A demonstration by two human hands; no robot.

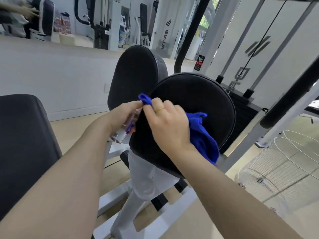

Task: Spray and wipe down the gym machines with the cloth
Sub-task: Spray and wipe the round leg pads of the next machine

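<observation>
Head view showed right hand (165, 123) pressing blue cloth (203, 135) on round pad (198, 94) to wipe, left hand (122, 114) beside it gripping spray bottle (126, 130) ready

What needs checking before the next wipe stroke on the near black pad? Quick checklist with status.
1. Cloth in hand: the right hand grips the blue cloth. ok.
2. Cloth on pad: it lies against the near pad. ok.
3. Cloth spread flat: bunched, one end pinched by the left hand. not ok.
4. Spray bottle secure: held in the left hand, bottle partly hidden behind the pad edge. ok.
5. Pad wet with spray: cannot tell.
6. Path clear: wire basket stands apart, to the right. ok.
</observation>
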